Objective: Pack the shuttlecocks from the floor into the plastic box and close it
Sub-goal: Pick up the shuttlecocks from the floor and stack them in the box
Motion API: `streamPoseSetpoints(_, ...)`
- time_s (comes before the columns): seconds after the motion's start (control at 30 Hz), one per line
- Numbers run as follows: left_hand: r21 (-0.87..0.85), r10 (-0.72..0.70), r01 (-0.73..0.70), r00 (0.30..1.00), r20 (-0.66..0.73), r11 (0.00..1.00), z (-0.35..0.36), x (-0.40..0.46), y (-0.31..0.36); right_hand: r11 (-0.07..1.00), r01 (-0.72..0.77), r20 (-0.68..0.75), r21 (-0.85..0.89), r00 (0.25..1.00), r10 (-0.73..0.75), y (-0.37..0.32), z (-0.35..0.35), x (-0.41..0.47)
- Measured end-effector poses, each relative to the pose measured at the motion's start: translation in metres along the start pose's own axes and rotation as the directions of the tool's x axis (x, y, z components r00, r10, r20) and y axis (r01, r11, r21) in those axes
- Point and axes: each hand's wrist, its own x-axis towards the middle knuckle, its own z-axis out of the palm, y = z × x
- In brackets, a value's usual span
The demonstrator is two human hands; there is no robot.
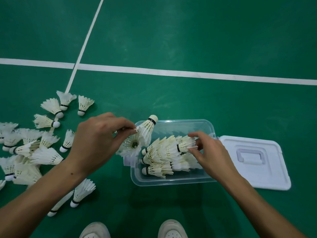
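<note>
A clear plastic box (210,127) stands open on the green floor, with several white feather shuttlecocks (159,157) lying inside. Over the box's left rim my left hand (97,141) pinches two shuttlecocks by their feathers: one (148,127) points its cork up and away, the other (133,145) shows its open skirt. Inside the box, my right hand (205,150) pinches the feathers of a shuttlecock (186,143) lying on the pile. The white lid (267,174) lies flat on the floor just right of the box.
Several loose shuttlecocks (42,148) lie scattered on the floor to the left, and two more (80,193) near my left forearm. White court lines (171,72) cross the floor beyond. My two white shoes (171,229) are at the bottom edge.
</note>
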Motion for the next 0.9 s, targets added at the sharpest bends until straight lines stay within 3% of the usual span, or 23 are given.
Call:
streamPoseSetpoints(0.2, -0.011, 0.012, -0.011, 1.000, 0.013, 1.000, 0.006, -0.002, 0.005, 0.990, -0.008, 0.101, 0.141, 0.995, -0.006, -0.003, 0.021, 0.008)
streamPoseSetpoints(0.37, -0.063, 0.019, -0.015, 0.998, 0.061, 0.998, 0.015, -0.004, 0.005, 0.988, -0.005, 0.078, 0.154, 0.997, -0.007, -0.002, 0.032, 0.016)
streamPoseSetpoints(0.5, -0.106, 0.045, -0.031, 0.991, 0.130, 0.994, 0.026, 0.000, 0.009, 0.986, 0.010, 0.149, 0.169, 0.988, -0.035, -0.001, 0.021, 0.016)
streamPoseSetpoints(0.63, -0.121, 0.063, -0.041, 0.982, 0.177, 0.992, 0.029, 0.010, 0.017, 0.990, 0.137, -0.005, -0.022, 0.990, -0.137, 0.000, -0.015, 0.005)
streamPoseSetpoints(0.7, -0.115, 0.100, -0.079, 0.975, 0.200, 0.990, 0.031, 0.017, 0.023, 0.968, 0.251, -0.075, -0.014, 0.965, -0.252, -0.010, -0.032, -0.002)
streamPoseSetpoints(0.8, -0.112, 0.139, -0.114, 0.957, 0.253, 0.987, 0.036, 0.029, 0.031, 0.888, 0.457, -0.034, -0.049, 0.888, -0.459, -0.031, -0.035, -0.005)
streamPoseSetpoints(0.9, -0.145, 0.156, -0.118, 0.945, 0.288, 0.982, 0.040, 0.042, 0.035, 0.858, 0.512, 0.011, -0.036, 0.859, -0.512, -0.039, -0.021, -0.001)
